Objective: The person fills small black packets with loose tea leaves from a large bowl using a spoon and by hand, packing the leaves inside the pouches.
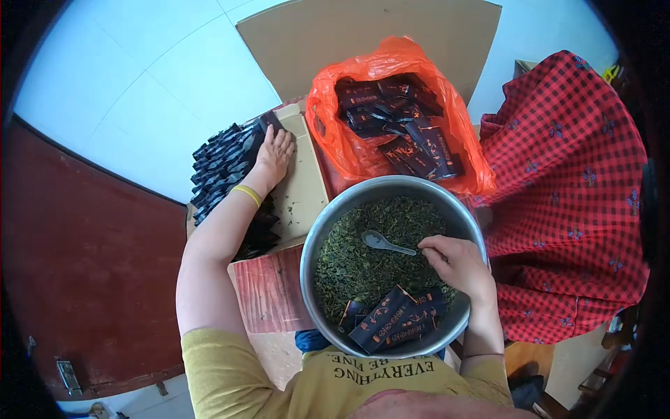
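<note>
Right hand (457, 264) pinching spoon (384, 242) over bowl (328, 223); left hand (274, 155) outstretched, flat on sachets (223, 164).

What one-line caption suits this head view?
Right hand holds a spoon over a metal basin of tea leaves; left hand rests on stacked dark packets.

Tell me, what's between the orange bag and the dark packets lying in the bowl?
In the head view, loose green tea leaves fill the metal bowl between the orange bag and the dark packets; a spoon lies on them, held by the right hand.
</note>
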`<state>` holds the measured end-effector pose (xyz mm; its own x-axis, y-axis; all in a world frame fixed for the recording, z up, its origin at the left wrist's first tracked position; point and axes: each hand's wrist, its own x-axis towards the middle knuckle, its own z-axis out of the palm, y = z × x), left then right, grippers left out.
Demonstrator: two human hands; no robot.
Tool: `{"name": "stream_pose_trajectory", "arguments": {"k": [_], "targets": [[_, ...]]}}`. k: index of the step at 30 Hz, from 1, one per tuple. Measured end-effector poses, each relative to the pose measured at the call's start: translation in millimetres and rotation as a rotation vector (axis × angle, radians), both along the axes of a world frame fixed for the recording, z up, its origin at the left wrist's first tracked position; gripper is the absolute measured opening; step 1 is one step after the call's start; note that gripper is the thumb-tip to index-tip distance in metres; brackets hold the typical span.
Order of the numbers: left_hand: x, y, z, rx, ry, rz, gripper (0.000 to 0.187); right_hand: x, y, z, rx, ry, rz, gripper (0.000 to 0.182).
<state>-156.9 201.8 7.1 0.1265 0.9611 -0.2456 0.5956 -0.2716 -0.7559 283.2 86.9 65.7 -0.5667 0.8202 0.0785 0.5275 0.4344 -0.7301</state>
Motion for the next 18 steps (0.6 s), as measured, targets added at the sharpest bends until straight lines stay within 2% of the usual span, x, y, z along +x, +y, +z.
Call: {"name": "stream_pose_trajectory", "arguments": {"k": [8,11,14,17,18], "targets": [[12.0,-28.6,30.7,-0.121,-0.047,0.061,0.049,-0.5,-2.5,3.7,-0.03,-0.035,0.021,0.016],[16.9,-38.6,40.6,0.025,-0.227,0.099,0.047,-0.6,0.3,-0.1,-0.009,-0.028,0.032,0.016],[47.1,-61.5,93.7,0.067,-0.737,0.159,0.048,4.5,-0.6,-13.4,0.024,-0.009,0.013,0.016],[89.9,-87.6,135.2,-0.005,-1.514,0.167,0.044,5.7,3.8,-16.1,0.03,-0.028,0.031,0.015],[116.9,-104.7,155.5,-0.113,-1.791,0.163,0.043,5.0,4.2,-16.1,0.032,-0.034,0.052,0.016]]}}
